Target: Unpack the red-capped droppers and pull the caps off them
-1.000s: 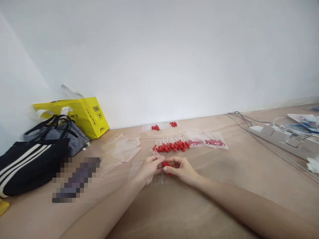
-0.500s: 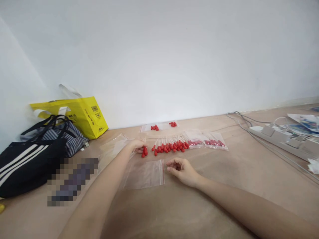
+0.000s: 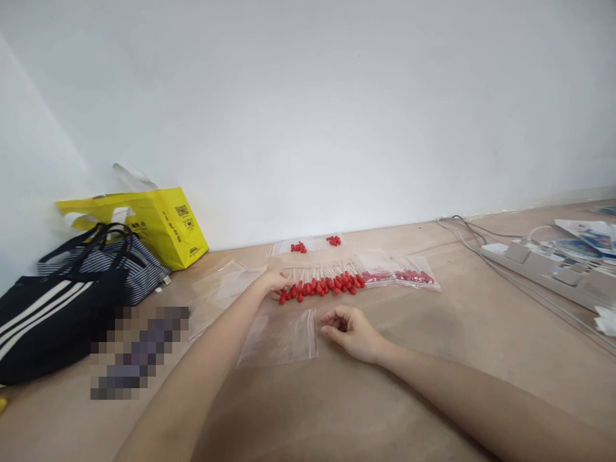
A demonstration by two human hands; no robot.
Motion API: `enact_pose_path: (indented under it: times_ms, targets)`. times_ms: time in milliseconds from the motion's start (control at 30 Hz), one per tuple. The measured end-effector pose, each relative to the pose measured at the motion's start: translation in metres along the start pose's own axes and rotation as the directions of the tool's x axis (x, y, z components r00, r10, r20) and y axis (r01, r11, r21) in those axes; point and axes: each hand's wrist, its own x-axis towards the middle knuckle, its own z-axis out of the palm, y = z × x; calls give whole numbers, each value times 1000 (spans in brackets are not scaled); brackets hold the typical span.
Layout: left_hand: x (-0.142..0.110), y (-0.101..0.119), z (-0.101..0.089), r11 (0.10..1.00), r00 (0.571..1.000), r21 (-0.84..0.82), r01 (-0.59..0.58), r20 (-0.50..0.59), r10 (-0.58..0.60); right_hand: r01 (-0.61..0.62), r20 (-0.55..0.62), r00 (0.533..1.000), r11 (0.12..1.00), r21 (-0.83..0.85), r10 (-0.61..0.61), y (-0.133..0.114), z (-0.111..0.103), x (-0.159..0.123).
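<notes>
My left hand (image 3: 274,282) is at the left end of a row of thin pale sticks with red bulb-shaped tips (image 3: 332,284). Its fingers are closed around the stems of the leftmost red-tipped sticks (image 3: 283,297), though the stems themselves are mostly hidden. My right hand (image 3: 353,332) rests on the table with loosely curled fingers, the thumb apart and nothing visible between them. Just left of it lies a flat clear zip bag (image 3: 279,340), its red-lined end close to my right fingertips.
Filled clear bags (image 3: 414,276) lie right of the row. Small red pieces (image 3: 298,247) sit on clear plastic behind it. More clear bags (image 3: 226,282) lie left. A yellow bag (image 3: 183,224) and black bag (image 3: 62,314) stand left; a power strip (image 3: 543,273) with cables lies right.
My left hand has moved slightly right, bringing the red-tipped sticks it held against the left end of the row. My right hand and the zip bag have stayed in place.
</notes>
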Motion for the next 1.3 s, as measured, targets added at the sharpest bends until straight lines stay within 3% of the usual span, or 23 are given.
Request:
enact_pose_path:
  times_ms: [133, 367, 600, 800, 967, 1133, 1300]
  targets:
    - [-14, -1, 2, 993, 998, 118, 29, -62, -22, 7, 10, 1000, 1000, 5, -7, -1, 0, 0]
    - [-26, 4, 17, 968, 993, 247, -35, -101, 62, 22, 1, 1000, 1000, -15, -22, -1, 0, 0]
    - [-27, 1, 6, 923, 986, 381, -55, -124, 110, 28, -4, 1000, 1000, -12, -28, -2, 0, -1]
    - [-25, -6, 9, 956, 993, 290, -30, -104, 63, 38, -5, 999, 999, -39, -38, -2, 0, -1]
    - [-28, -6, 16, 975, 987, 215, -62, -131, 92, 41, -1, 999, 999, -30, -41, -3, 0, -1]
    - [-29, -11, 9, 981, 982, 176, -76, -155, 104, 37, 6, 999, 999, -23, -37, -2, -1, -1]
    - [-31, -18, 8, 997, 989, 6, -78, -129, 78, 46, 12, 999, 999, -25, -45, -2, -1, -2]
